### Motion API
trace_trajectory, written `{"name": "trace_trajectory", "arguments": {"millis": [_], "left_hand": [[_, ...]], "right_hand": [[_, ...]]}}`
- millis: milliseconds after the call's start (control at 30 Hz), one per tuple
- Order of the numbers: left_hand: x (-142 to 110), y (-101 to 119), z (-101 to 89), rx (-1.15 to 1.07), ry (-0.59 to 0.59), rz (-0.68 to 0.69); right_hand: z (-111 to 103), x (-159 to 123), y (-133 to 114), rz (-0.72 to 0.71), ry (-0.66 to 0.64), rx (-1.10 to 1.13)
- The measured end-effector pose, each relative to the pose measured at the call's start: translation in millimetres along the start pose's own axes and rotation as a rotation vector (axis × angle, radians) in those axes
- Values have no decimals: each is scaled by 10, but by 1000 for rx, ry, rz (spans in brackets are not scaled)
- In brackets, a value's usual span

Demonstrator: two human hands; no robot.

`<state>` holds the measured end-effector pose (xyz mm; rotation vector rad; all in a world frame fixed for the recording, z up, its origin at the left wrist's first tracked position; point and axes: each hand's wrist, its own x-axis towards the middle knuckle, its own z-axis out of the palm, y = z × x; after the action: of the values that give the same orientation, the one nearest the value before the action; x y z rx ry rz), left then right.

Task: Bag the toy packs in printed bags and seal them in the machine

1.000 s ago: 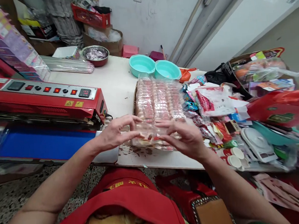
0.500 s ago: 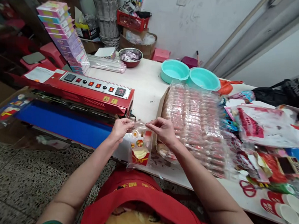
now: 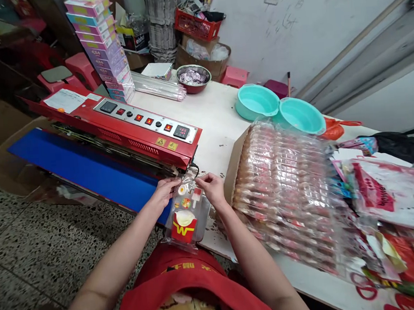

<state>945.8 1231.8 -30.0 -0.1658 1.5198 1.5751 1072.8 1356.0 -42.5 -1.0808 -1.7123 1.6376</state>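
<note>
Two bare hands met at the near right end of the red machine [image 3: 131,131], over the front edge of the white worktop [image 3: 214,122]. A strip of the white surface showed between the machine and the open carton [image 3: 236,160], narrowing toward the hands, with a black cord [image 3: 194,167] coming off the machine's end into it. The carton's left wall stood just beside the right hand [image 3: 212,188], leaving little room on that side. Behind the carton, toward the worktop's far edge, were two teal basins [image 3: 258,101]; scissors [image 3: 365,286] with red handles lay near the front edge, right of the carton. On the other side, the blue belt [image 3: 88,167] ran along the machine's front and ended by the left hand [image 3: 166,193].

Both grips were narrow: each hand pinched the transparent bag [image 3: 186,216] between thumb and fingers, the left at its upper left corner, the right at its upper right. The bag hung below the fingertips, a red-and-yellow fries packet lowest in it, egg and ice-pop shapes above. Its lower end overlapped the red apron [image 3: 173,288] in view. Rows of wrapped packets [image 3: 289,182] filled the carton.
</note>
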Motion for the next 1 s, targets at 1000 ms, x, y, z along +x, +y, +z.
{"name": "trace_trajectory", "arguments": {"millis": [1000], "left_hand": [[-679,-435,1473,1552,-476,1525]], "right_hand": [[-2447,-991,-349,-680,-178,-1320]]}}
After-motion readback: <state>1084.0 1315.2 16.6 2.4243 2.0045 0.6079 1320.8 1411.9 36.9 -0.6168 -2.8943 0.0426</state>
